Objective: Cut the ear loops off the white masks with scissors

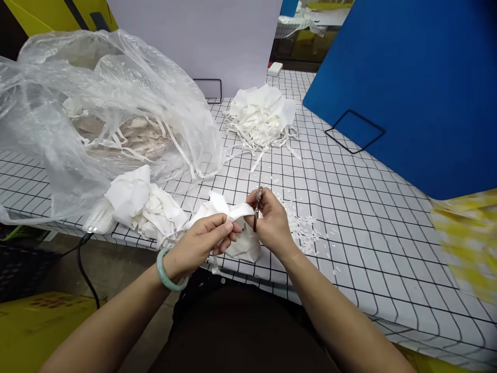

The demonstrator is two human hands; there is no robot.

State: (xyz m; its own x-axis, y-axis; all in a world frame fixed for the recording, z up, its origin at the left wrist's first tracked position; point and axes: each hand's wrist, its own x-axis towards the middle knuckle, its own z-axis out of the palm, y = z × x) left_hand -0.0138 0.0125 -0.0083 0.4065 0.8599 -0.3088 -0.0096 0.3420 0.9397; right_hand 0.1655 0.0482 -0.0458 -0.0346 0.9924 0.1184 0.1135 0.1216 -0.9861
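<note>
Close in, the left hand [209, 235] pinches a white cloth strip [240, 211] between thumb and fingers, over the near edge of the counter [365, 217]. Just beside it, the right hand [275, 223] is closed around a small pair of scissors [258, 204], blades pointing away from the body; the strip's end meets the scissors at the fingers, and whether the blades are parted cannot be told. A pale green bangle [165, 269] circles the left wrist. Beneath the hands lies more white fabric [248, 246], and to the right of the right hand are scattered many tiny white clippings [305, 228].

Left of the hands sits a crumpled white heap [143, 204], next to a white power strip [99, 220] whose markings are too small to read; a black cord [83, 267] drops from it. Behind these, a big clear plastic bag [194, 119] sprawls with white strips and cloth inside. Beyond the scissors, a loose pile of white pieces [264, 114] rests on the grid-patterned cover. Further out stand a pale lilac panel [194, 41] and, to the right, a large blue panel [419, 93] with a black wire loop [355, 130] at its foot. A yellow-and-white checked cloth [473, 243] lies at the far right.
</note>
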